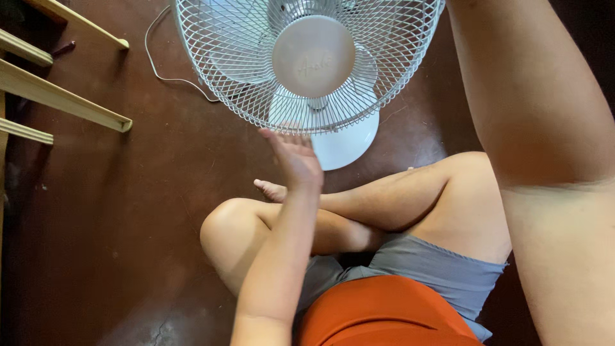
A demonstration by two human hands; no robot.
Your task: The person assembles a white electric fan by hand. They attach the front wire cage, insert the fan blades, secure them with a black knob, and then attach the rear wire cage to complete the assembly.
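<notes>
- Where the upper centre of the frame is filled: a white pedestal fan [307, 64], wire grille facing the camera, round hub cap in its middle, standing on a round white base [349, 144] on the dark brown floor [128, 211].
- At centre frame, just under the grille's lower rim: left hand [296, 160], fingers spread open and reaching up — fingertips at or touching the wire, gripping nothing.
- Along the right edge: right arm [544, 160], raised up past the top of the frame — hand out of view, so open or closed cannot be told.
- Lower centre: crossed bare legs [384, 205] on the floor, grey shorts, orange shirt.
- Upper left: white power cord [157, 67] trailing from the fan.
- Far left: pale wooden slats [61, 96].
</notes>
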